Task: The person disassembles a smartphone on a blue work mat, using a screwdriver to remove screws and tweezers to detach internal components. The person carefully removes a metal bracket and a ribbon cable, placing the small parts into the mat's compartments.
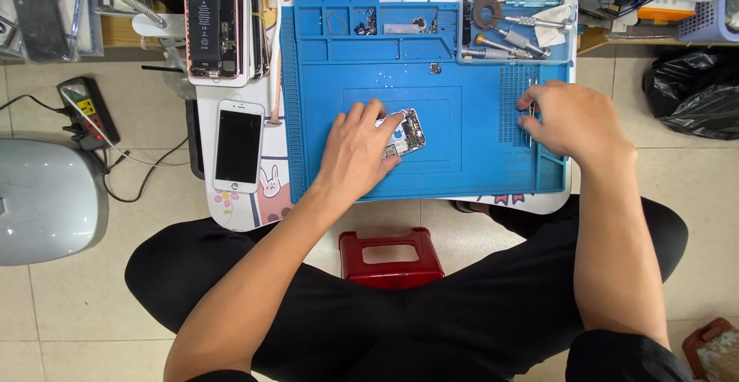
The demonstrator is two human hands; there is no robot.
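At the centre of the frame the person's left hand (356,151) lies palm down on an opened silver phone body with its circuit parts exposed (406,133), the fingers (375,111) curled over its left half and pressing it onto a blue silicone repair mat (477,170). The mat covers most of a small white tabletop with cartoon prints (269,190). At the right edge of the mat the right hand (573,124) rests with its fingers (526,102) pinched narrowly around a thin metal tool (531,116) that stands nearly upright in the picture; how firmly it is gripped cannot be told. In the upper right of the mat a clear plastic tray (517,56) holds several metal screwdrivers (512,40). Left of the mat a white smartphone with a dark screen (239,145) lies face up, and above it, in the upper left, a rose-coloured phone with its back opened (210,22) shows its black battery. Below the tabletop, between the person's black-clad legs, stands a red plastic stool (391,257).
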